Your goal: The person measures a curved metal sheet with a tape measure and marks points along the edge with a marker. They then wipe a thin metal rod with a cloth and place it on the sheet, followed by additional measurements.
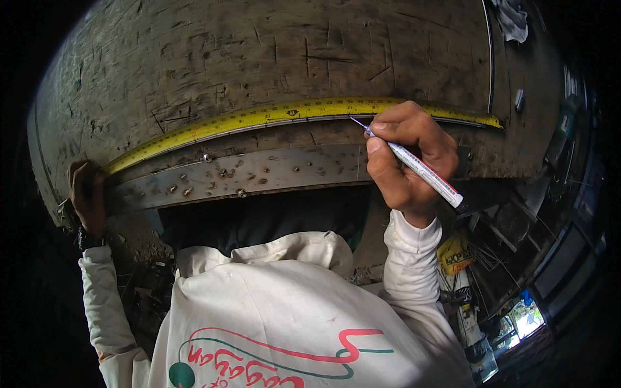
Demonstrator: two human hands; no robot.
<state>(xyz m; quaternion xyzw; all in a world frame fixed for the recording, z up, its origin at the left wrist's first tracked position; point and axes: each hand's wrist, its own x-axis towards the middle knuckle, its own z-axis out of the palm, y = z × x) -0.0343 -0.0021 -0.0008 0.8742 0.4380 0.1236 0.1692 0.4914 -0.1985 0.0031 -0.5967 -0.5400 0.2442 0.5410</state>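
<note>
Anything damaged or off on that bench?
The workbench top is heavily scored and grimy, and the metal strip along its front edge is pitted with rust spots. The yellow tape measure lies flat, pinned by the left hand; the right hand holds a marker at it. Nothing spilled.

One tape measure [284, 115], one marker pen [424, 171]

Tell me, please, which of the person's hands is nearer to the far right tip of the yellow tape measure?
Right. The right hand, holding a pen, sits beside the tape measure near its right end; the left hand is at the tape's opposite end.
</note>
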